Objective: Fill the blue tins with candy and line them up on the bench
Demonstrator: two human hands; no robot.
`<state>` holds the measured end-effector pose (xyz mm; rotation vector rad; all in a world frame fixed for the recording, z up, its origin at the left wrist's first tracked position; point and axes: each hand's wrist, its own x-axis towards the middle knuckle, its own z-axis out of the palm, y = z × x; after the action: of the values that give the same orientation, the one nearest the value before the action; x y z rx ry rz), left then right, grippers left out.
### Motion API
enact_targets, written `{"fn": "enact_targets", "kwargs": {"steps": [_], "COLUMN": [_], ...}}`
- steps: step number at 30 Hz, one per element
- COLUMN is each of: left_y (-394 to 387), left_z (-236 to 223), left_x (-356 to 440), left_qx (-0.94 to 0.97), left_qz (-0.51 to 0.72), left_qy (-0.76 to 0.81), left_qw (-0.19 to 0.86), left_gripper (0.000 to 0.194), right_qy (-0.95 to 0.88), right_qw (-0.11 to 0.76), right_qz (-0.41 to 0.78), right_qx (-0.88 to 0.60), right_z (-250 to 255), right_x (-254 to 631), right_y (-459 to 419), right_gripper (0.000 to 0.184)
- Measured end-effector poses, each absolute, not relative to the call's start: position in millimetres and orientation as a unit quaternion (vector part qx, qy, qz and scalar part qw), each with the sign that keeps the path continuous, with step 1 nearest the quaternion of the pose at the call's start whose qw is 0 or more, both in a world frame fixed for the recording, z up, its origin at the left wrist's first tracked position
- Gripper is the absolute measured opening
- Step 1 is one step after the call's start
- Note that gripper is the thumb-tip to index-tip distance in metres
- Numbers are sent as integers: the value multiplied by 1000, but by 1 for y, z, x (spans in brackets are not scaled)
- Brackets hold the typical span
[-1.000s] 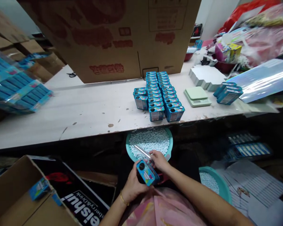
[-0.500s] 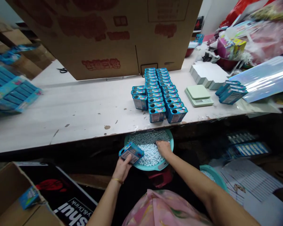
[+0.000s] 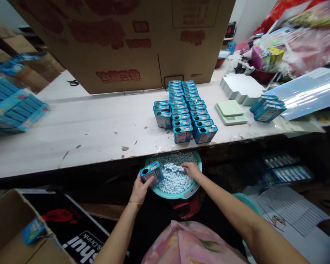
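Two bare hands were held low over a teal basin (image 3: 176, 196) heaped with pale blue pellets (image 3: 174, 179). A small blue rectangular tin (image 3: 151, 173) was gripped in the left hand (image 3: 139, 190), pressed between thumb and curled fingers just above the basin's rim, with its round opening facing up and tilted. The right hand (image 3: 191, 170) was held with its fingers bunched together over the pellets; whether a tool was held in them could not be told. The tin was judged light and stiff, best taken by its flat sides, and the pellets seemed light and apt to roll. Rows of matching tins (image 3: 188, 113) stood beyond on the white table (image 3: 71, 132).
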<state>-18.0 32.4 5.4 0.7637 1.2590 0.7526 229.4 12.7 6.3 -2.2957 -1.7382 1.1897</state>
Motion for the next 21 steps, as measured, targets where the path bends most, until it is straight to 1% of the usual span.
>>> {"fn": "enact_targets", "kwargs": {"steps": [3, 5, 8, 10, 15, 18, 21], "left_y": [36, 38, 39, 40, 40, 38, 36], "left_z": [5, 4, 1, 0, 5, 6, 3], "left_x": [-36, -37, -25, -15, 5, 9, 11], "left_qx": [463, 509, 546, 571, 625, 645, 646], "left_qz": [295, 287, 289, 283, 254, 255, 259], "left_qy": [578, 582, 570, 556, 538, 525, 522], "left_qw": [603, 566, 542, 534, 505, 493, 493], "left_gripper": [43, 42, 42, 41, 38, 36, 35], "right_qy": [-575, -595, -634, -664, -724, -746, -749], "right_qw": [48, 65, 62, 29, -122, -200, -259], "right_qz": [384, 380, 374, 368, 302, 260, 243], "right_qx": [-721, -705, -674, -651, -607, -580, -559], "right_z": [24, 42, 71, 90, 131, 151, 164], "right_x": [237, 241, 240, 235, 215, 198, 180], "right_y": [18, 25, 39, 49, 70, 78, 84], "right_gripper": [23, 23, 25, 26, 30, 29, 31]}}
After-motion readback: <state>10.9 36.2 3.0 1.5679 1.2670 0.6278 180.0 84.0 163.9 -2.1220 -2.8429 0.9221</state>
